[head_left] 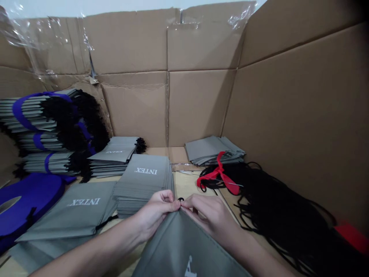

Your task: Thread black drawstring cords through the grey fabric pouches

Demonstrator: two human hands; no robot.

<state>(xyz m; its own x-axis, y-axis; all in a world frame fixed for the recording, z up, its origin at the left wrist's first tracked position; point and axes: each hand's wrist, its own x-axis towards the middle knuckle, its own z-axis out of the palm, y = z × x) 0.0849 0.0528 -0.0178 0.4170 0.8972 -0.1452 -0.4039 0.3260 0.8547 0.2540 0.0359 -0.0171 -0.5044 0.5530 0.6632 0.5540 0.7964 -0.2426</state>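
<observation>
Corded bundles at left, one pouch in hand, loose cords remaining at right

At far left, purple-banded bundles [49,140] of grey pouches show black cord ends and look finished. Nearer lies a purple roll [46,188] of banding, then a near pouch [83,215] with a black cord at its edge. Beyond it, a tufted stack [115,146] seems corded but unbanded; the lettered stack [144,184] to its right shows no cord, so it is probably waiting.

At near centre, the left hand [157,211] pinches the tip of the held pouch [175,246] beside a small black loop [181,199]. The right hand [207,211] has its fingers closed at that tip too; this pouch appears partway done.

Far right of centre sits a plain grey stack [204,148]; nearer right, many black cords [276,204] remain.
</observation>
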